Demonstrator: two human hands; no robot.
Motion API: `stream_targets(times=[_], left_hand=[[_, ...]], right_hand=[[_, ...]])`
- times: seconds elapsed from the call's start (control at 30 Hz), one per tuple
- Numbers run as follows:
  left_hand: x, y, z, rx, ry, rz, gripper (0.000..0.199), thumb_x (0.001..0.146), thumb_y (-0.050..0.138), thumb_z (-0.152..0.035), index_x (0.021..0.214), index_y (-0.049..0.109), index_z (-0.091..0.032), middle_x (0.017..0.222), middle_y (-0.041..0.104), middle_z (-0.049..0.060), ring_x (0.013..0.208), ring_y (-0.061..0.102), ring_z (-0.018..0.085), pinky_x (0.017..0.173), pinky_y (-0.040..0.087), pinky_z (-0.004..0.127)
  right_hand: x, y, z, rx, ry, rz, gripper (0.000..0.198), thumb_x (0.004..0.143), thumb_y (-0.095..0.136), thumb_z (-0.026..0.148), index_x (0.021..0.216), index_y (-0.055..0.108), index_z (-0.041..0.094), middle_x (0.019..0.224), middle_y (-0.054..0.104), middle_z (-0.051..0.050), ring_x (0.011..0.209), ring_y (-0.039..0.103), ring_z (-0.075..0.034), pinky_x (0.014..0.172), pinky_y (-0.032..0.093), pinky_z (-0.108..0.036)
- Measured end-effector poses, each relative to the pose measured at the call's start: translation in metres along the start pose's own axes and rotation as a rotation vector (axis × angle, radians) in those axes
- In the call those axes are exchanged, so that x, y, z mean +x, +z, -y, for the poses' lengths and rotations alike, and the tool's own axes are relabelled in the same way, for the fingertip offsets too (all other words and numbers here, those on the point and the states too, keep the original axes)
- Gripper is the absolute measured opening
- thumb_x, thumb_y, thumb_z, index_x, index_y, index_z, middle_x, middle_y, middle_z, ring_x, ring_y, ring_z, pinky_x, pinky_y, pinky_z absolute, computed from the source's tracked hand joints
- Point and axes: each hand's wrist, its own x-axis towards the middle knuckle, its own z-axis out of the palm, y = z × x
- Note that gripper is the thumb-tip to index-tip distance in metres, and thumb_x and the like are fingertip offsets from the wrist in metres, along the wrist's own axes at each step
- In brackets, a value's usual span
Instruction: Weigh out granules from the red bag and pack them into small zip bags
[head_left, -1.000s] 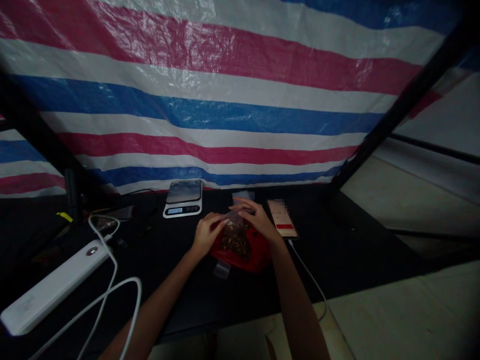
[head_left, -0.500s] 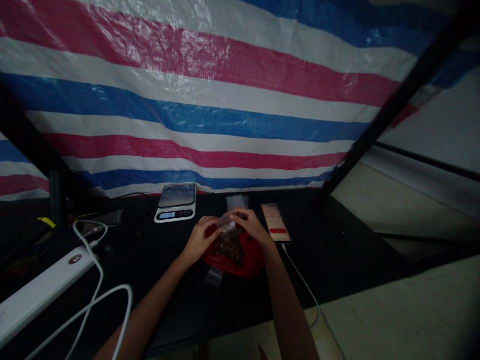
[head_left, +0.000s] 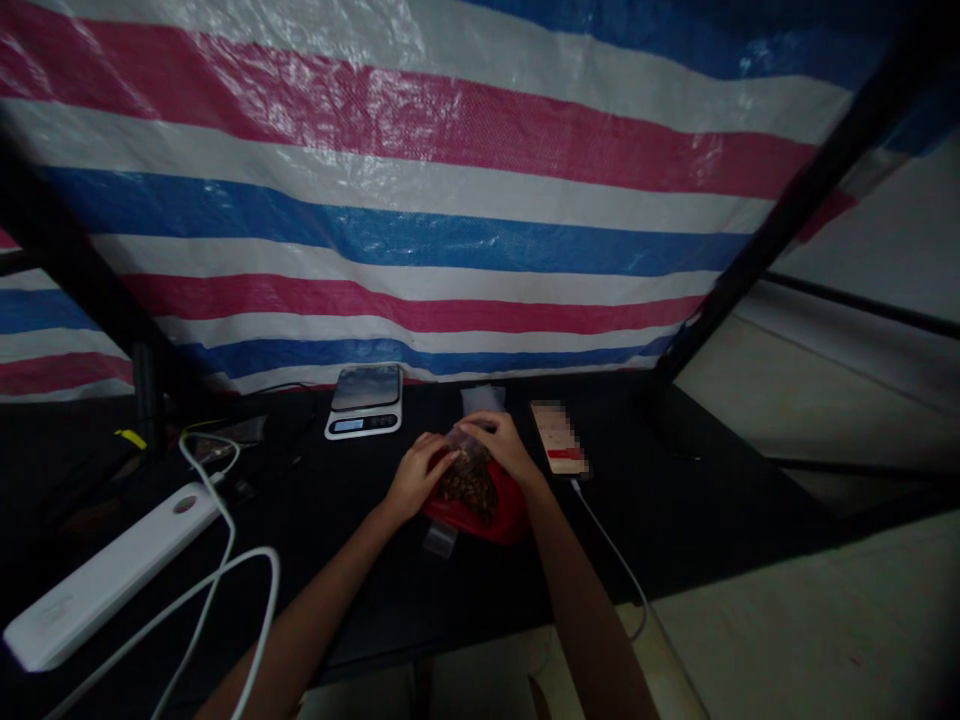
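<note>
My left hand [head_left: 421,474] and my right hand [head_left: 498,442] are both closed on the upper part of a small clear plastic bag [head_left: 459,440]. The bag is over a heap of small brown pieces [head_left: 469,488], whose kind I cannot make out. These lie on a red plastic bag [head_left: 517,508] on the black table. By the red bag's near left edge is another small clear bag [head_left: 440,540]. Behind my hands lies a stack of pale clear bags [head_left: 482,399]. How much the held bag contains is hard to see.
A white digital scale [head_left: 365,402] stands at the back left, and a phone [head_left: 559,440] on a white cable [head_left: 611,545] lies to the right. A white power strip [head_left: 112,575] with looping cable is at left. Striped plastic sheeting [head_left: 420,230] hangs behind the table.
The view has shifted slightly, so the table's things appear a little further right. Both hands keep their hold on the clear bag, with only small finger movement.
</note>
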Motion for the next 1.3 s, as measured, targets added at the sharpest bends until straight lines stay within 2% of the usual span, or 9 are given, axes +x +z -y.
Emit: stream_targets(times=[0.13, 0.27, 0.43, 0.53, 0.63, 0.8, 0.9, 1.03, 1.3], left_hand=[[0.000, 0.000, -0.001, 0.052, 0.027, -0.010, 0.021, 0.083, 0.043, -0.034, 0.085, 0.057, -0.019, 0.083, 0.058, 0.003, 0.083, 0.048, 0.016, 0.076, 0.039, 0.029], [0.000, -0.001, -0.001, 0.090, 0.061, -0.029, 0.020, 0.082, 0.044, -0.033, 0.082, 0.057, -0.019, 0.084, 0.057, 0.003, 0.084, 0.048, 0.016, 0.077, 0.039, 0.029], [-0.003, -0.001, -0.002, 0.073, 0.059, -0.164, 0.018, 0.082, 0.044, -0.029, 0.090, 0.057, -0.019, 0.092, 0.057, 0.003, 0.090, 0.049, 0.016, 0.082, 0.039, 0.030], [-0.004, -0.003, -0.001, 0.039, 0.049, -0.256, 0.017, 0.082, 0.045, -0.027, 0.088, 0.059, -0.019, 0.095, 0.057, 0.004, 0.091, 0.050, 0.016, 0.083, 0.039, 0.030], [-0.003, -0.005, 0.001, -0.016, 0.021, -0.304, 0.016, 0.081, 0.047, -0.027, 0.084, 0.061, -0.019, 0.093, 0.057, 0.004, 0.089, 0.052, 0.016, 0.081, 0.040, 0.029], [-0.001, -0.005, -0.001, -0.110, -0.007, -0.282, 0.014, 0.077, 0.053, -0.030, 0.082, 0.061, -0.018, 0.085, 0.058, 0.002, 0.079, 0.054, 0.013, 0.071, 0.042, 0.024], [-0.001, -0.004, -0.002, -0.125, -0.025, -0.302, 0.014, 0.077, 0.054, -0.030, 0.079, 0.060, -0.018, 0.077, 0.057, 0.001, 0.071, 0.054, 0.012, 0.065, 0.042, 0.023], [0.000, -0.007, -0.001, -0.127, -0.033, -0.371, 0.016, 0.079, 0.050, -0.028, 0.074, 0.060, -0.017, 0.077, 0.058, 0.002, 0.076, 0.054, 0.013, 0.071, 0.041, 0.025], [0.001, -0.009, 0.004, -0.189, -0.066, -0.357, 0.016, 0.077, 0.053, -0.031, 0.074, 0.061, -0.017, 0.074, 0.059, 0.001, 0.073, 0.055, 0.013, 0.070, 0.041, 0.024]], right_hand=[[0.001, 0.001, -0.003, 0.034, 0.015, -0.051, 0.016, 0.068, 0.061, 0.032, 0.070, 0.066, 0.017, 0.071, 0.066, -0.003, 0.071, 0.059, -0.017, 0.071, 0.045, -0.028], [0.001, 0.000, -0.006, 0.090, 0.003, -0.022, 0.017, 0.070, 0.059, 0.032, 0.073, 0.064, 0.017, 0.074, 0.065, -0.002, 0.074, 0.059, -0.016, 0.073, 0.044, -0.028], [-0.002, 0.000, -0.001, 0.070, 0.001, 0.118, 0.020, 0.073, 0.057, 0.032, 0.085, 0.064, 0.018, 0.085, 0.065, -0.003, 0.083, 0.058, -0.016, 0.079, 0.043, -0.029], [-0.004, -0.001, 0.002, 0.064, -0.008, 0.223, 0.024, 0.070, 0.061, 0.029, 0.091, 0.063, 0.017, 0.090, 0.065, -0.003, 0.086, 0.058, -0.016, 0.081, 0.043, -0.030], [-0.004, -0.005, 0.001, 0.041, -0.009, 0.254, 0.029, 0.067, 0.063, 0.027, 0.095, 0.061, 0.017, 0.096, 0.064, -0.004, 0.089, 0.057, -0.017, 0.082, 0.042, -0.030], [-0.003, -0.014, -0.004, -0.020, 0.020, 0.238, 0.020, 0.070, 0.060, 0.028, 0.085, 0.063, 0.015, 0.085, 0.066, -0.003, 0.079, 0.059, -0.016, 0.074, 0.044, -0.029], [-0.003, -0.016, -0.007, -0.060, 0.018, 0.253, 0.022, 0.069, 0.061, 0.029, 0.086, 0.063, 0.016, 0.085, 0.066, -0.003, 0.076, 0.059, -0.015, 0.070, 0.044, -0.026], [-0.002, -0.018, -0.015, -0.216, 0.076, 0.226, 0.032, 0.065, 0.064, 0.031, 0.095, 0.063, 0.019, 0.085, 0.066, -0.002, 0.068, 0.057, -0.013, 0.062, 0.043, -0.024], [-0.003, -0.025, -0.017, -0.317, 0.082, 0.260, 0.024, 0.068, 0.060, 0.035, 0.083, 0.067, 0.018, 0.070, 0.065, 0.000, 0.062, 0.054, -0.012, 0.056, 0.039, -0.022]])
